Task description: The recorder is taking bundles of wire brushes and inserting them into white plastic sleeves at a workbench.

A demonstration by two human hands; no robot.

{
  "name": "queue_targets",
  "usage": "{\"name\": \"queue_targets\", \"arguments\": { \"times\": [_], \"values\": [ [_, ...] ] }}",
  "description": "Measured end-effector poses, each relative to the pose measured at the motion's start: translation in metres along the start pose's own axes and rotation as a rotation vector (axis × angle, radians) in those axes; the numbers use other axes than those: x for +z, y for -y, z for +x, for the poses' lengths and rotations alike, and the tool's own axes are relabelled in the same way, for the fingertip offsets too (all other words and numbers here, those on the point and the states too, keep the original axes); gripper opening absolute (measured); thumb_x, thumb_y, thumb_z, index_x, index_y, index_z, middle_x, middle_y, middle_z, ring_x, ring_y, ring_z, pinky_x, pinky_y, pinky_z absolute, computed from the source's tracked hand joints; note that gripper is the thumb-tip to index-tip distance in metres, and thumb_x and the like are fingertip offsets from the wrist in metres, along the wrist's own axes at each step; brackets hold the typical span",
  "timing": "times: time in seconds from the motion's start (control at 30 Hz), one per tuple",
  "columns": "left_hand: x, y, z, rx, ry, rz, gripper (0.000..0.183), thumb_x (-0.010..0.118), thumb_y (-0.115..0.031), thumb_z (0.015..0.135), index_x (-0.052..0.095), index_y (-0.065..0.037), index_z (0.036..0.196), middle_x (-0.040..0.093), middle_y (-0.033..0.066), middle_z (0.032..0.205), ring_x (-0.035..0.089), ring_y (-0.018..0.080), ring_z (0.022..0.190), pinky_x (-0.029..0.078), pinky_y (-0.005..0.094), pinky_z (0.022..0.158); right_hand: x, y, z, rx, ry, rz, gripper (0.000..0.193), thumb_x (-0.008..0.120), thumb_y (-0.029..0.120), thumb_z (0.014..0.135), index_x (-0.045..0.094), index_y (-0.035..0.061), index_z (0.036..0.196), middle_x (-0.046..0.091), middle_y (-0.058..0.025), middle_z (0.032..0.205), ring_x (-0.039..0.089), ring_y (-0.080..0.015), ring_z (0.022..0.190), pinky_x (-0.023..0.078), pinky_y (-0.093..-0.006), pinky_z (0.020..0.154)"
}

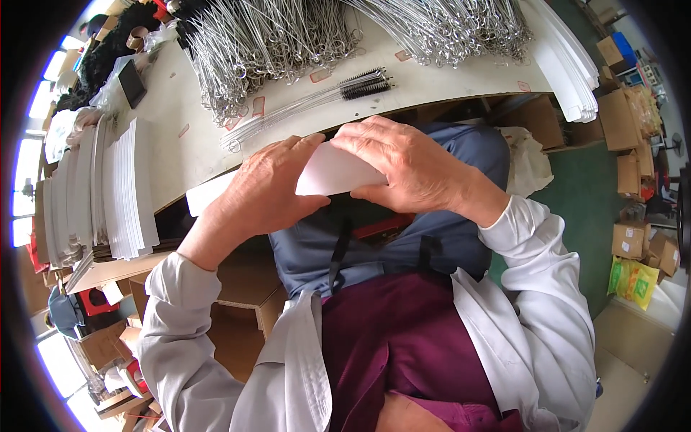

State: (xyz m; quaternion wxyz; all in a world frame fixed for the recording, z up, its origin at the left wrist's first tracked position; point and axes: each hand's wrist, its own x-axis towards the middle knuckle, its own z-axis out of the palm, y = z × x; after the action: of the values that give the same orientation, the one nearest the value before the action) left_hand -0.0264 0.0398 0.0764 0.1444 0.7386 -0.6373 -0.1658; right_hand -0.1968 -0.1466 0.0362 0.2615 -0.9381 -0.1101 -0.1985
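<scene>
1. The long, smooth white folded strip (335,169), apparently thin card, lies at the frame's centre, between the two hands.
2. The left hand (260,186) grasps it, fingers along the upper edge, thumb below; what seems its other end shows left of the wrist.
3. The right hand (412,162) grips its right end, fingertips over the top.
4. Black-bristled, wire-handled brushes (366,84) lie just above, upper centre.

Beside the pale, flat worktable (169,108), the bare left hand (268,183) and bare right hand (407,160) hold a long white sheet (332,170); black-bristled silver wire brushes (366,85) lie on the worktable.
</scene>
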Motion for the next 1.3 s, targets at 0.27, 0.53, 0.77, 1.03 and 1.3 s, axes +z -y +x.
{"name": "queue_targets", "arguments": {
  "times": [0.27,0.53,0.77,1.03,1.3],
  "values": [
    [0.031,0.007,0.006,-0.017,-0.209,0.145,0.073,0.081,-0.012,0.07,0.05,0.0,0.134,0.063,0.0163,0.108,0.065,0.0351,0.101,0.053,0.0454,0.085,0.006,-0.009,0.001,0.032,-0.091,-0.094,0.066,0.085,0.02,0.076,0.059,0.0013,0.134,0.062,-0.0149,0.13,0.058,-0.0359,0.123,0.048,-0.0439,0.107],
    [0.045,0.016,0.001,-0.017,-0.355,0.386,0.082,0.086,-0.013,0.062,0.051,-0.002,0.136,0.06,0.0138,0.105,0.064,0.0323,0.097,0.054,0.0433,0.083,0.019,0.003,-0.01,0.328,-0.217,-0.181,0.047,0.079,0.02,0.081,0.065,-0.004,0.119,0.064,-0.0176,0.111,0.062,-0.0339,0.106,0.052,-0.0407,0.093],
    [0.061,0.021,0.002,0.06,-0.406,0.453,0.082,0.087,-0.016,0.062,0.051,0.005,0.132,0.055,0.0119,0.097,0.06,0.0275,0.085,0.052,0.038,0.079,0.053,0.012,-0.008,0.511,-0.251,0.154,0.052,0.081,0.015,0.082,0.06,-0.0064,0.124,0.065,-0.0203,0.109,0.068,-0.0302,0.087,0.056,-0.0383,0.079],
    [0.072,0.023,-0.006,0.07,-0.395,0.39,0.081,0.088,-0.027,0.066,0.053,0.005,0.132,0.057,0.0133,0.096,0.063,0.0294,0.085,0.055,0.0389,0.074,0.052,-0.005,-0.012,0.746,-0.221,0.675,0.034,0.077,0.017,0.091,0.065,-0.0075,0.112,0.074,-0.0133,0.098,0.07,-0.0142,0.086,0.057,-0.03,0.079],
    [0.073,0.017,-0.008,0.027,-0.438,0.253,0.065,0.082,-0.022,0.076,0.055,0.004,0.129,0.059,0.0157,0.097,0.063,0.0354,0.087,0.053,0.0444,0.077,0.049,-0.011,-0.009,0.857,-0.132,0.924,0.034,0.078,0.024,0.09,0.069,-0.0065,0.102,0.071,-0.0076,0.086,0.066,-0.0116,0.075,0.055,-0.0282,0.065]
  ]
}}
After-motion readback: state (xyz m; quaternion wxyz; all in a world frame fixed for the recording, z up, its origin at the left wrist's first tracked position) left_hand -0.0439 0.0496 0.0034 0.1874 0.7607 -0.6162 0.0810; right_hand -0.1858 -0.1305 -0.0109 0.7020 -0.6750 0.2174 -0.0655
